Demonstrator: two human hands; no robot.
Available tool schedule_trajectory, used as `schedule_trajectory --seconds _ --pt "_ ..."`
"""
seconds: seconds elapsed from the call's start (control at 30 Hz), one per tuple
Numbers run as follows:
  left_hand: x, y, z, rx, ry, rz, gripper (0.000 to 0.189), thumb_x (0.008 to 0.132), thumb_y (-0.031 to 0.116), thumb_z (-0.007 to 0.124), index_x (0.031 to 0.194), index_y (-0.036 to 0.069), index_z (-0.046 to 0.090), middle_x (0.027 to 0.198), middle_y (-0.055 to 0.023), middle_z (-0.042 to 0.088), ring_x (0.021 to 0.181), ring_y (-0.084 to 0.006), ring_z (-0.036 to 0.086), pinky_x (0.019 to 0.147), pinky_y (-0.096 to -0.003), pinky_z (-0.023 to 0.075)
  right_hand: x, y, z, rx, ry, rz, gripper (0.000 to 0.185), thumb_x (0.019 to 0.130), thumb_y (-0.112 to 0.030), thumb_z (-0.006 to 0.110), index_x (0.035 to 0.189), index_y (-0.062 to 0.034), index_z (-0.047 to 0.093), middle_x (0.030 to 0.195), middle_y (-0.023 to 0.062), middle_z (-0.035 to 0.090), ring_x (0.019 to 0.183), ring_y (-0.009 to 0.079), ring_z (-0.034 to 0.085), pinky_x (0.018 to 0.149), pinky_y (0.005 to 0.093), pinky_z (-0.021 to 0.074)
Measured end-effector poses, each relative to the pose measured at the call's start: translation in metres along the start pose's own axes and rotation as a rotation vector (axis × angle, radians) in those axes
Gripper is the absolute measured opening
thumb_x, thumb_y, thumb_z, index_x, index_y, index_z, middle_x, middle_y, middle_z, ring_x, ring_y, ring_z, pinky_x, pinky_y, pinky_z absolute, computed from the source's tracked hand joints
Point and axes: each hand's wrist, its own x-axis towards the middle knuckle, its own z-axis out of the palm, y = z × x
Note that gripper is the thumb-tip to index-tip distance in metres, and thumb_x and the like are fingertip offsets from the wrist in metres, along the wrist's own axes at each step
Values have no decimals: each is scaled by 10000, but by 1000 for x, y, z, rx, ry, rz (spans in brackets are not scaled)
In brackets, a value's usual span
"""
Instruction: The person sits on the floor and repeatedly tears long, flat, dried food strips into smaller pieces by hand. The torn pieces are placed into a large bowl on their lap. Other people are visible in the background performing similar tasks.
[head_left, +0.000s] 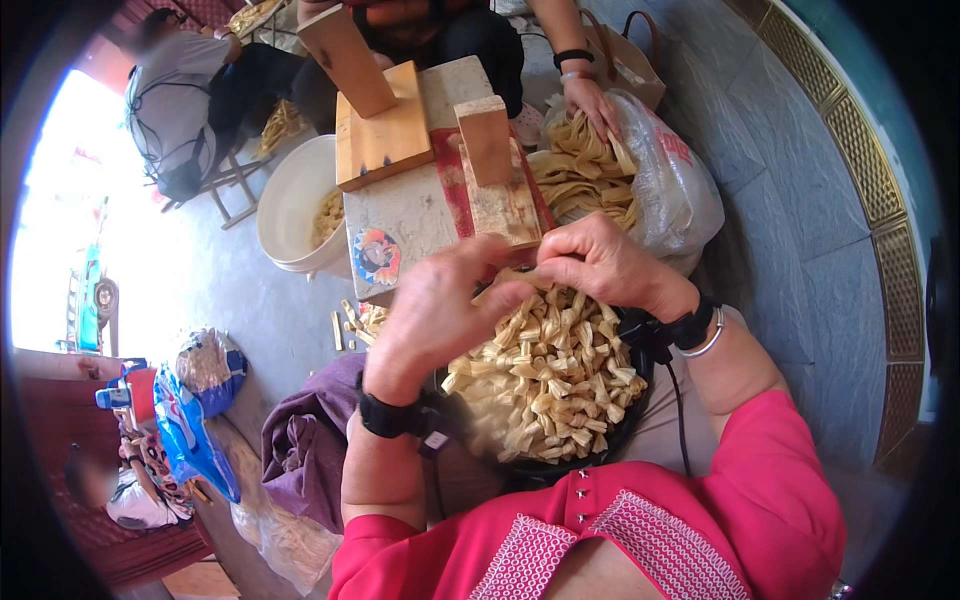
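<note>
My left hand (457, 300), somewhat blurred, is held above a dark basin (637, 420) with its thumb and fingers around a pale yellow strip (517, 279). Bent fingers of my right hand (581, 259) pinch the same strip at its other end. Below both hands the basin holds a heap of short knotted yellow pieces (555, 367). Just beyond my hands, a wooden block with an upright post (484, 142) stands on a red cloth on the low table. What lies between my left fingers is partly hidden.
Another wooden stand (382, 135) sits on the low table (397, 217). A white bucket (289, 217) with yellow pieces is at its left. A person's hand (592, 105) reaches into a plastic bag (667, 187) of long yellow strips at the right. Purple cloth (315, 442) lies left of me.
</note>
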Motion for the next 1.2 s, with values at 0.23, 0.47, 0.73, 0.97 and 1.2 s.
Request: schedule_trajectory --seconds 0.23,0.47,0.73,0.97,1.2 --pt "12 -16 -2 -138 -249 -100 208 910 224 561 856 23 562 689 -159 598 663 -296 614 608 -407 462 6 6 -17 -16 59 16 152 875 -87 617 759 12 615 624 -21 539 600 43 450 532 235 375" --pt "47 -47 16 150 333 -118 185 903 264 543 882 94 611 694 -197 619 707 -415 617 619 -486 478 58 31 -9 -74 408 -20 152 866 -109 599 765 3 612 602 13 546 547 102 493 523 279 393" --pt "17 -17 6 252 -51 -219 330 930 373 523 919 67 647 733 -186 637 729 -384 627 640 -458 469 48 54 -16 -174 332 94 308 885 -235 619 687 0 595 586 117 557 512 201 568 510 347 465" --pt "11 -6 64 -680 274 -239 414 1014 361 421 1130 0 590 683 -107 656 643 -188 629 590 -337 490 18 17 35 1131 -112 316 270 988 -286 516 876 -53 594 613 -26 538 453 68 493 377 214 383" --pt "16 10 27 -1654 670 -71 361 1023 387 391 892 73 512 660 -7 483 550 -121 470 500 -254 389 9 -10 32 595 -119 146 257 993 -253 518 859 -44 586 587 -31 500 455 48 465 433 200 366"
